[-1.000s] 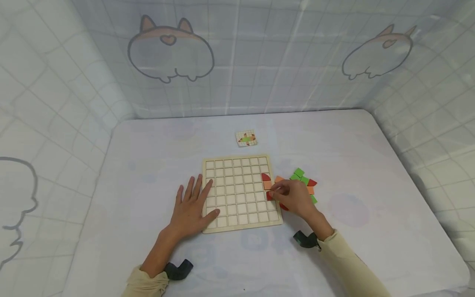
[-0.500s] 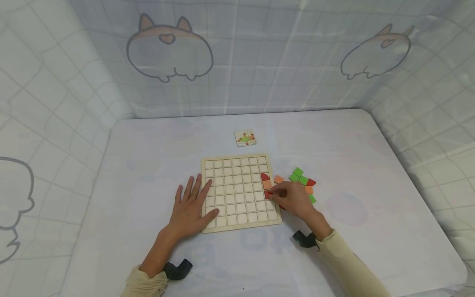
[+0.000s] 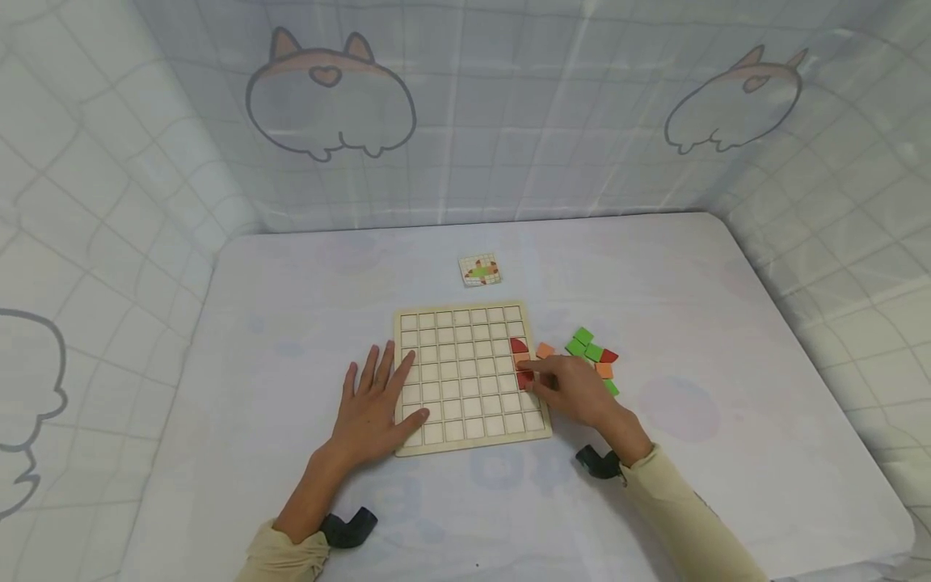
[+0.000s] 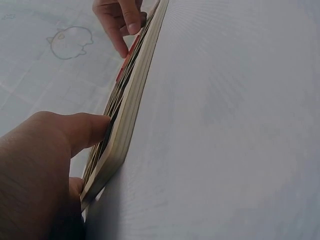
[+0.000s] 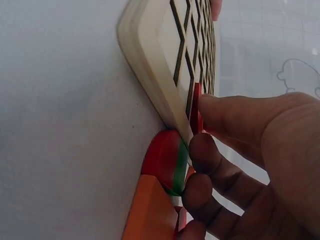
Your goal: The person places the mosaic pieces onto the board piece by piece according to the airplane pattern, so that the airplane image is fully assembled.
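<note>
A square wooden grid board (image 3: 473, 444) lies on the table. My left hand (image 3: 371, 414) rests flat with spread fingers over its left edge; in the left wrist view the thumb (image 4: 90, 131) touches the grid. Along the board's right column sit a red curved tile (image 3: 519, 345), an orange square tile (image 3: 520, 358) and a lower red tile (image 3: 523, 380). My right hand (image 3: 578, 391) touches these tiles, the index finger reaching over the orange one. In the right wrist view its thumb rests at the red tile (image 5: 196, 107), the other fingers bent below.
Right of the board lie loose tiles: an orange one (image 3: 545, 350), several green ones (image 3: 583, 335), a red one (image 3: 608, 356) and another orange one (image 3: 604, 370). A small patterned card (image 3: 480, 270) lies behind the board. Patterned curtains (image 3: 509, 105) surround the table.
My right hand's index finger has straightened from a pinch at the lower red tile and moved up over the orange tile. The left hand stays put.
</note>
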The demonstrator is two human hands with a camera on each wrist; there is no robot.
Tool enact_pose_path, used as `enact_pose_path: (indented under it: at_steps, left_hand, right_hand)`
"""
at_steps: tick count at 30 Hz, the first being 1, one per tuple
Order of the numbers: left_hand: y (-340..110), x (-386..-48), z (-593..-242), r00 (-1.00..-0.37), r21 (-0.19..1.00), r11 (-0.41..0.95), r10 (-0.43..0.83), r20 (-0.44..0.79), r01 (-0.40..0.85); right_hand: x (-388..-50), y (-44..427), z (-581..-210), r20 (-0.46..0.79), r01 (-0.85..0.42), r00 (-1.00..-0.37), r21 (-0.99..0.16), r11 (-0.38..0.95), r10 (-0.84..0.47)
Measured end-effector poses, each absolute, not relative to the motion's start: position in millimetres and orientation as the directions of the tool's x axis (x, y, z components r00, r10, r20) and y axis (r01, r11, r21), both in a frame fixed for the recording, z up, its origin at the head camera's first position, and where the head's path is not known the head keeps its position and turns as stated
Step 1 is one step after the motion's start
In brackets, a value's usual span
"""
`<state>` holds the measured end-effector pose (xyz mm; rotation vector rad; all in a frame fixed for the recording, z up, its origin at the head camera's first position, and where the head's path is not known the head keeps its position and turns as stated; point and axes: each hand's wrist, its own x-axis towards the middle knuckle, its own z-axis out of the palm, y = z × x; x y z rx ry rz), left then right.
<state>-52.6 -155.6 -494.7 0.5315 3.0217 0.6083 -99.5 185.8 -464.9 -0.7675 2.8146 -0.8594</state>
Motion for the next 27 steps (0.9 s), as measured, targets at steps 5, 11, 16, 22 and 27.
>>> enact_pose_path:
  at_steps: [5, 11, 16, 22, 27]
  left_hand:
    - [-155.6, -52.5, -494.0, -0.943, 0.382, 0.865, 0.33, 0.051, 0.324]
    - [-155.5, -51.8, -492.4, -0.943, 0.384, 0.865, 0.328, 0.053, 0.322]
    - [-155.0, -51.6, -491.4, -0.943, 0.381, 0.867, 0.328, 0.052, 0.322]
    - [-154.7, -52.1, -489.8, -0.943, 0.381, 0.867, 0.328, 0.052, 0.323]
    - [-155.2, -52.1, -489.1, -0.944, 0.385, 0.866, 0.327, 0.05, 0.321]
  right_hand:
    - [-100.3, 188.2, -464.9, 0.086, -0.453, -0.858, -0.593, 0.666, -0.507]
    - [-99.1, 193.7, -459.9, 0.036, -0.339, -0.914, -0.617, 0.71, -0.405]
    - [-98.2, 201.5, -456.5, 0.012, -0.273, -0.943, -0.602, 0.751, -0.334]
    - [-99.8, 212.6, -457.1, 0.058, -0.274, -0.954, -0.56, 0.782, -0.293]
    - [-103.3, 215.7, -459.3, 0.091, -0.277, -0.958, -0.534, 0.799, -0.272]
